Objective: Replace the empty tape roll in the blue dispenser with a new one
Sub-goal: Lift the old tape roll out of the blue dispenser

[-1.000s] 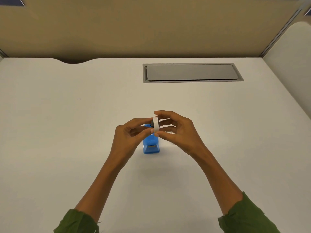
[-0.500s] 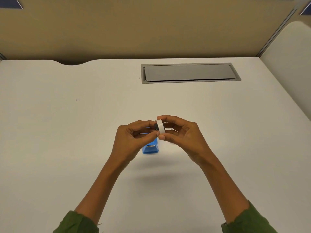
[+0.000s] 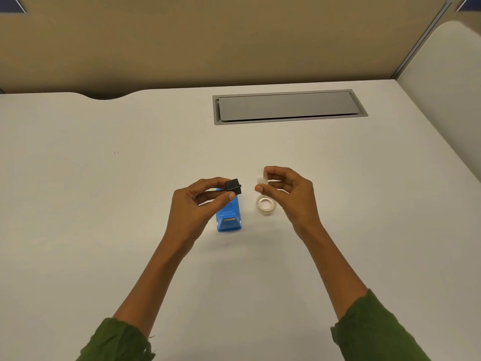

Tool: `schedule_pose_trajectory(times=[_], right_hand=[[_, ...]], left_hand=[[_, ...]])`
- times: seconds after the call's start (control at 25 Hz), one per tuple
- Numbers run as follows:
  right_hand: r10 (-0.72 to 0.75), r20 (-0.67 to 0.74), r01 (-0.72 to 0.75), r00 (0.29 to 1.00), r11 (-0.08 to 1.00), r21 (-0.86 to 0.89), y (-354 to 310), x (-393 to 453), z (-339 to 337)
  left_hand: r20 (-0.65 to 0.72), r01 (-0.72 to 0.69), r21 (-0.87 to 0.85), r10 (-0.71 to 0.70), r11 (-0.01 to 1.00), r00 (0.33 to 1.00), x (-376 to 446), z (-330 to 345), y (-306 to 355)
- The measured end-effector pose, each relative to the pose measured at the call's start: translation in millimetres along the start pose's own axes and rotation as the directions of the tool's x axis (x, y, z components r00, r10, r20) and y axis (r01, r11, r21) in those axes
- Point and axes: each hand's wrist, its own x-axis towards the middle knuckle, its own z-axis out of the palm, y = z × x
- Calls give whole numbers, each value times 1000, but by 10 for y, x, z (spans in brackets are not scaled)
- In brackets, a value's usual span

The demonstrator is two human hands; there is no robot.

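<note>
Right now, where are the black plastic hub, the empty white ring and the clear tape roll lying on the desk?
Black plastic hub (image 3: 233, 186), head view: its top face, in the left hand's grip.
Empty white ring (image 3: 261, 178), head view: its outer band, pinched by the right hand.
Clear tape roll (image 3: 265, 205), head view: its flat rim.

grey cable hatch set in white desk.

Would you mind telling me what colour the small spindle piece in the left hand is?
Black. The spindle shows clearly in the head view, the only one.
</note>
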Motion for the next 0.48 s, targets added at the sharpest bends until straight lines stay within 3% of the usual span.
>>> schedule_pose_trajectory(times=[0.12, 0.48], right_hand=[[-20, -119, -5, 993, 978, -206, 134, 222, 2], [-21, 118, 79, 993, 857, -510, 507, 851, 405]], left_hand=[[-16, 23, 6, -22, 1000, 1000, 20, 1, -40], [-81, 97, 41, -93, 994, 992, 82, 7, -185]])
